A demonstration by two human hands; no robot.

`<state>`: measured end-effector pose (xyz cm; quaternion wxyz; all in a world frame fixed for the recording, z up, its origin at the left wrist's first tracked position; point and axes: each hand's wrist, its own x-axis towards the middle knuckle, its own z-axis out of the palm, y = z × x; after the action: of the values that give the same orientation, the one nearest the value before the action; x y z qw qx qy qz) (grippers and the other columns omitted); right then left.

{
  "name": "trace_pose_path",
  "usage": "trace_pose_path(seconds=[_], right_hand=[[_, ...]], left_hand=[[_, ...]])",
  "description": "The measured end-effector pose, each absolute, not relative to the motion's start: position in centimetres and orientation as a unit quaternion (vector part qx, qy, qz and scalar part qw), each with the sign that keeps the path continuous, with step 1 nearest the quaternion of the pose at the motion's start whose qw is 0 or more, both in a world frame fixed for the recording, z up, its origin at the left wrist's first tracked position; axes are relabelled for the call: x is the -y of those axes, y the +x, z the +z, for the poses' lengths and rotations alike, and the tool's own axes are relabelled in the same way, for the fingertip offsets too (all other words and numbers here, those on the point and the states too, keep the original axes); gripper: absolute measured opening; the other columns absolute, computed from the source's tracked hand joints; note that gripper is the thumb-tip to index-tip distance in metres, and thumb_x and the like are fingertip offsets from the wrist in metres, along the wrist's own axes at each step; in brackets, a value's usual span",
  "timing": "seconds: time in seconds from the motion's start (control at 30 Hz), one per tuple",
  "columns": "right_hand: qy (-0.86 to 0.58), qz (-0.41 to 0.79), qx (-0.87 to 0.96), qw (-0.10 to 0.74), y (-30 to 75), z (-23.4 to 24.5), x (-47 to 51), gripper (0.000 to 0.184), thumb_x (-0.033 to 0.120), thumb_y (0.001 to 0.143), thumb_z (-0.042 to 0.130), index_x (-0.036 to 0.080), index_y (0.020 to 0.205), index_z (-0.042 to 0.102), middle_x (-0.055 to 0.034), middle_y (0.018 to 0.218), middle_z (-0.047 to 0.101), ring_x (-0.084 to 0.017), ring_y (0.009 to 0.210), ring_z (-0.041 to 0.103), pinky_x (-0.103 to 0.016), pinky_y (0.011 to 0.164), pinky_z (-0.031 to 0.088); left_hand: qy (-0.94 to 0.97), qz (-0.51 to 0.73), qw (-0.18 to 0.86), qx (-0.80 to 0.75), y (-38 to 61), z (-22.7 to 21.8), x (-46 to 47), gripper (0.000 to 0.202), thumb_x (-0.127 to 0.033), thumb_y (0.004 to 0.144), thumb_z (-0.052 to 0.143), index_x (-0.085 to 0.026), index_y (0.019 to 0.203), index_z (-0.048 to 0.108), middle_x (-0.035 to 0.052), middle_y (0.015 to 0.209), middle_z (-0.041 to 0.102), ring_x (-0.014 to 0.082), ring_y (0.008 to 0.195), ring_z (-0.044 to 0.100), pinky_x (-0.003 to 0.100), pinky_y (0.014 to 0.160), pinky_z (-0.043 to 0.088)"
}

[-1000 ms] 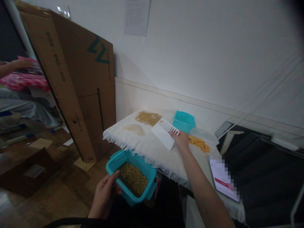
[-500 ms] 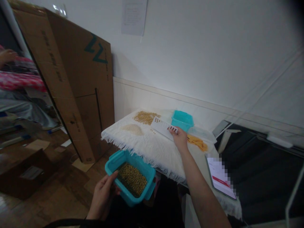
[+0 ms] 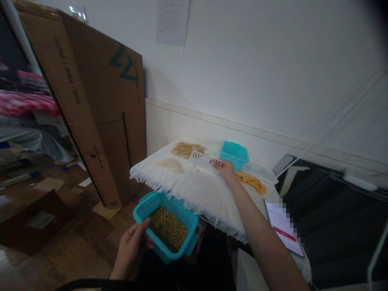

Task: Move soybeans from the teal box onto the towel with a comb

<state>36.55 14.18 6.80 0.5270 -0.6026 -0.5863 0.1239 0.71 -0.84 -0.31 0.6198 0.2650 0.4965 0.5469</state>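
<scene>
My left hand (image 3: pixel 130 248) grips the near end of a teal plastic box (image 3: pixel 165 226) full of tan beans, held just below the fringed front edge of a white towel (image 3: pixel 194 190). My right hand (image 3: pixel 226 169) reaches across the towel and holds a flat white slotted scoop (image 3: pixel 202 161) by its right end, lying low against the cloth. The scoop's far end lies beside a brown pile of beans (image 3: pixel 186 148). A paler heap of grain (image 3: pixel 171 165) rests on the towel's left part.
A second teal box (image 3: pixel 235 154) and a clear lid (image 3: pixel 260 171) stand behind my right hand, with yellow pieces (image 3: pixel 251 182) beside them. A tablet (image 3: pixel 283 228) lies at the table's right edge. Large cardboard sheets (image 3: pixel 100 105) lean against the wall on the left.
My right hand has moved away from me toward the brown pile, and the scoop has tilted from raised to nearly flat on the towel. The left hand and its box stay put.
</scene>
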Motion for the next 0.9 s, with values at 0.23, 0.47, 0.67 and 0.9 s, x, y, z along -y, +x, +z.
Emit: trace_pose_path(seconds=[0.23,0.47,0.67,0.9], right_hand=[[-0.599,0.154,0.628,0.472,38.0,8.0,-13.7,0.040,0.055,0.062,0.073,0.018,0.076,0.075,-0.0020,0.068,0.070,-0.017,0.063,0.057,-0.027,0.059,0.041],[-0.590,0.174,0.658,0.434,38.3,8.8,-12.2,0.030,0.049,0.064,0.072,0.020,0.071,0.073,-0.0025,0.071,0.072,-0.019,0.068,0.061,-0.029,0.064,0.045],[-0.593,0.170,0.674,0.406,38.5,8.3,-9.5,0.027,0.044,0.070,0.067,0.020,0.079,0.076,-0.0037,0.079,0.076,-0.022,0.075,0.066,-0.032,0.070,0.047],[-0.594,0.143,0.689,0.390,37.5,7.8,-5.9,0.023,0.036,0.077,0.065,0.023,0.090,0.079,-0.0049,0.087,0.077,-0.023,0.079,0.069,-0.034,0.073,0.050]], left_hand=[[0.262,0.557,0.615,-0.493,0.8,-0.5,0.7,0.038,-0.047,0.059,0.083,-0.019,0.055,0.058,-0.0050,0.041,0.054,0.0107,0.037,0.049,0.021,0.038,0.040],[0.274,0.542,0.627,-0.487,0.6,-0.6,0.7,0.038,-0.048,0.062,0.082,-0.018,0.056,0.060,-0.0032,0.043,0.057,0.0107,0.039,0.050,0.021,0.040,0.041],[0.281,0.548,0.622,-0.484,0.6,-0.7,0.9,0.039,-0.047,0.062,0.083,-0.018,0.054,0.057,-0.0052,0.043,0.054,0.0098,0.039,0.049,0.020,0.040,0.041],[0.276,0.546,0.630,-0.478,1.6,-1.1,1.5,0.037,-0.047,0.069,0.080,-0.019,0.056,0.060,-0.0042,0.043,0.054,0.0099,0.040,0.048,0.020,0.042,0.041]])
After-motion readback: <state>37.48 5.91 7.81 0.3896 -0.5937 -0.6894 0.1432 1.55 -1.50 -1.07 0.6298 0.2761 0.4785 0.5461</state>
